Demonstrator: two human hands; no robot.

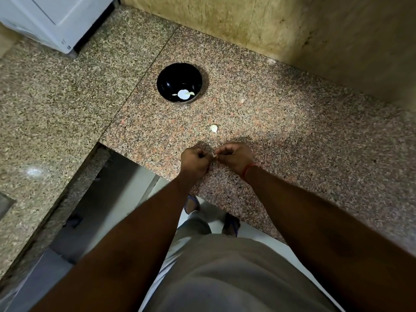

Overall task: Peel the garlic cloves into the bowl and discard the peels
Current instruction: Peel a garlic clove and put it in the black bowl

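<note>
— Hands: how are they held?
— Left hand [195, 159] and right hand [234, 156] are brought together over the counter [292, 140] edge, fingers curled, a garlic clove [213, 154] pinched between them.
— And the rest?
— Another clove [214, 128] is left on the counter just beyond; pale pieces [183, 94] are seen in the black bowl [179, 82] farther back.

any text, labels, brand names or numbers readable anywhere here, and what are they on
No readable text in the head view.
White appliance at the top left: a small dark mark near its lower corner, too small and blurred to read.
Black bowl: no print visible.
Granite counter and wall panel: no writing or signs.
Red thread on the right wrist: plain, no lettering.
</note>
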